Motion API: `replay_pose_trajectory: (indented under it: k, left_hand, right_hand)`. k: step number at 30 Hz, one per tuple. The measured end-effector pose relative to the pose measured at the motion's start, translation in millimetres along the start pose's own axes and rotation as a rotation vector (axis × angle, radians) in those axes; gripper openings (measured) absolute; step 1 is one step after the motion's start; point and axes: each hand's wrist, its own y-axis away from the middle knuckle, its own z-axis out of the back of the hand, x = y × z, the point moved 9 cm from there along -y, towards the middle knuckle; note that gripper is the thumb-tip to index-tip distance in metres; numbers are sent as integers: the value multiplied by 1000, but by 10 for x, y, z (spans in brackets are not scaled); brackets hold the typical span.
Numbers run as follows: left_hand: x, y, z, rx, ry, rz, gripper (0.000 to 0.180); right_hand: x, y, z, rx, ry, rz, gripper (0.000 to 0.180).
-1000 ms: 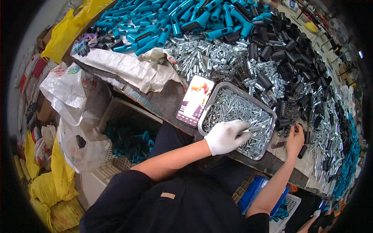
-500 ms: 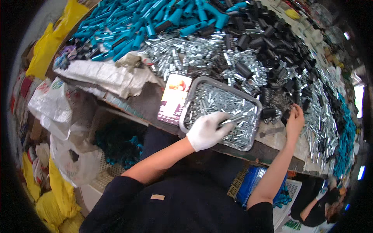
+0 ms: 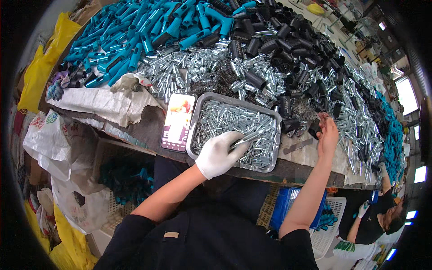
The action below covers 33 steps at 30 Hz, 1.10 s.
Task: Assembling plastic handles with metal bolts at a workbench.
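My left hand (image 3: 220, 154), in a white glove, is closed over the near part of a grey tray (image 3: 196, 120). Between its thumb and fingers it grips a silver metal rod (image 3: 249, 136). Many short metal pins (image 3: 227, 118) fill the tray. My bare right hand (image 3: 327, 135) is to the right of the tray, fingers curled, by a pile of thin springs (image 3: 307, 109) and a black sleeve (image 3: 314, 130). Whatever its fingertips hold is too small to tell. A flat metal strip (image 3: 298, 146) lies between the tray and my right wrist.
A lit phone (image 3: 176, 122) leans along the tray's left side. Behind are heaps of teal handles (image 3: 135, 27), black sleeves (image 3: 299, 45) and shiny metal parts (image 3: 198, 63). White sacking (image 3: 103, 105) covers the left bench edge. Another person (image 3: 375, 220) works at lower right.
The whole view has shifted, so the bench sits further left. My left hand keeps the rod over the tray. My right hand has turned slightly, its fingers curled near the springs.
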Motion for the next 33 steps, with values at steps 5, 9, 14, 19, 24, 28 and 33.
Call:
replay_pose_trajectory:
  k: [5, 9, 14, 19, 24, 28, 33]
  left_hand:
    - [-20, -16, 4, 12, 6, 17, 30]
    - [-25, -27, 43, 50, 63, 89, 29]
    - [-253, 51, -75, 219, 28, -109, 29]
    - [-310, 235, -128, 321, -125, -134, 47]
    - [-603, 312, -268, 420, -255, -186, 49]
    - [-636, 284, -286, 412, -272, -224, 47]
    - [-781, 362, -422, 411, -351, -290, 44]
  right_hand:
    - [-3, 79, -30, 32, -347, -91, 30]
    - [560, 659, -401, 298, -118, 13, 25]
    - [731, 1518, -770, 712, -21, 41, 23]
    - [615, 1915, -768, 809, -63, -43, 24]
    - [482, 2083, -690, 683, -211, -224, 24]
    - [492, 2073, -625, 645, -274, -240, 25]
    - [416, 2333, -660, 770, -398, -332, 24]
